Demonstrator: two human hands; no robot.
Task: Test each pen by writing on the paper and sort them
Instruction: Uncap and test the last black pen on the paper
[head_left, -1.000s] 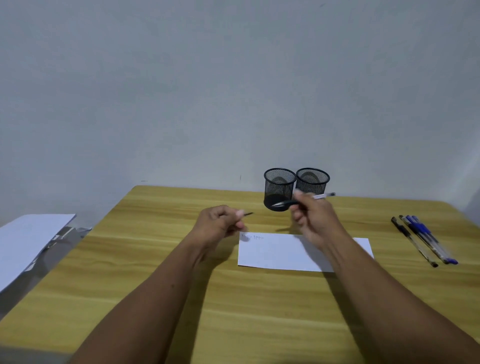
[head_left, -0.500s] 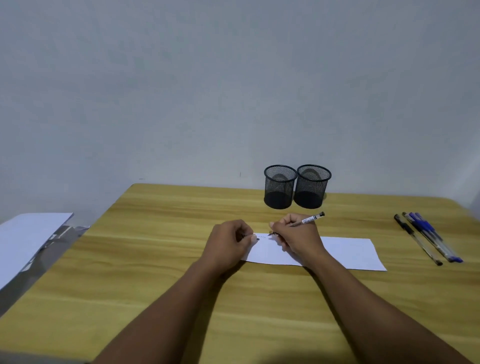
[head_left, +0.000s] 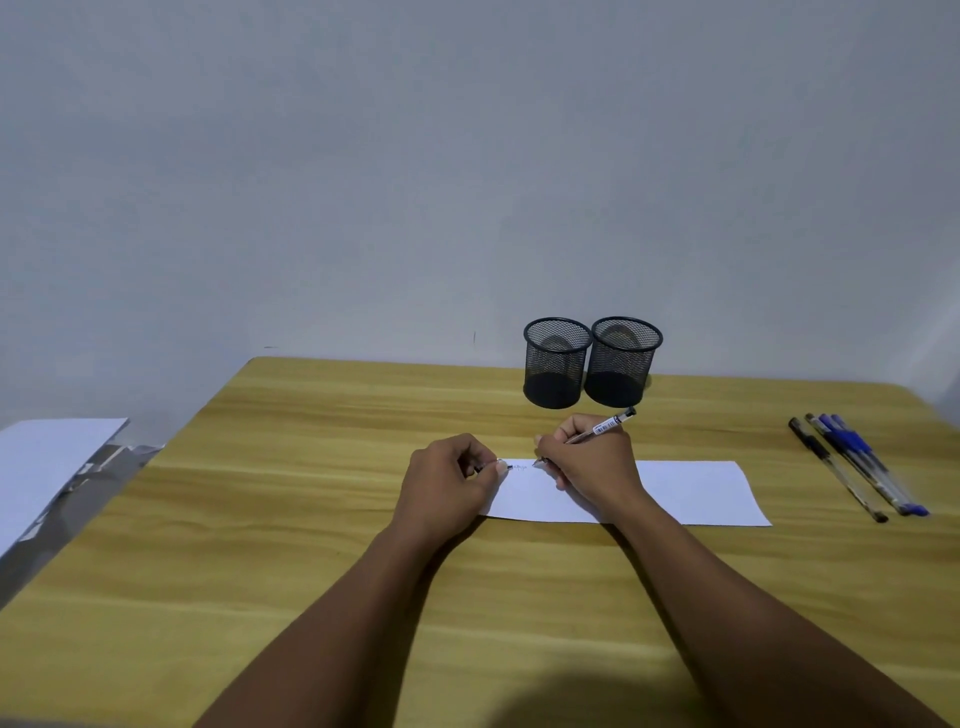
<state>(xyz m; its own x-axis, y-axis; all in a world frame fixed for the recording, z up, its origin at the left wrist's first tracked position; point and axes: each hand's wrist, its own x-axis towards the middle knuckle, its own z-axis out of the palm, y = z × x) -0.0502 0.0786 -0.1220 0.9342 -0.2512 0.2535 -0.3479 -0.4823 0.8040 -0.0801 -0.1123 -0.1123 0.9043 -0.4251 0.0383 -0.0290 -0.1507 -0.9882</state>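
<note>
A white strip of paper (head_left: 696, 491) lies across the middle of the wooden table (head_left: 311, 519). My right hand (head_left: 592, 462) grips a clear pen (head_left: 605, 427) with a black end, its tip touching the paper's upper left part beside faint scribbles. My left hand (head_left: 449, 480) rests at the paper's left edge, closed around a small dark pen cap (head_left: 485, 467). Several more pens (head_left: 857, 467), black and blue, lie side by side at the table's right. Two black mesh pen cups (head_left: 556, 364) (head_left: 623, 361) stand empty at the back.
To the left, beyond the table's edge, a white sheet (head_left: 47, 462) lies on a grey surface. A plain wall rises right behind the cups.
A second ago both hands were raised in front of the cups, apart, with pen and cap. They came down onto the paper, and the pen tip now touches it.
</note>
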